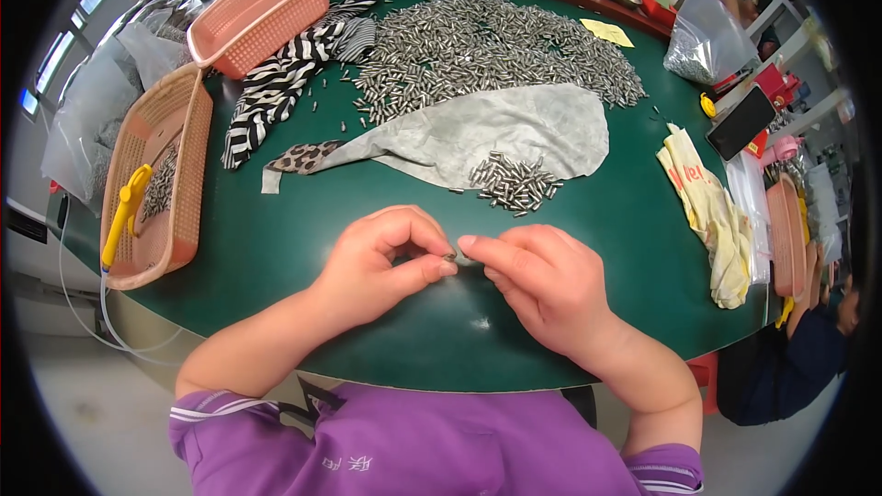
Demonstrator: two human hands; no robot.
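Near the front of the green table, my left hand (390, 253) and my right hand (547, 280) meet almost fingertip to fingertip. Thumb and forefinger of the left pinch a small metal part (450, 258), mostly covered by the fingers. The right hand's fingers are closed in a pinch beside it; what they hold, if anything, is too small to make out. Just beyond the hands lies a small pile of short silvery metal pins (516, 186), partly on a grey cloth (441, 140). Behind the cloth spreads a large heap of similar pins (487, 50).
At left, a pink basket (188, 211) contains metal pins and a yellow air gun (127, 211); another pink basket (262, 23) stands behind. A striped cloth (280, 83) borders the heap. Stained gloves (703, 216) and a phone (742, 122) lie right. Another person sits at far right.
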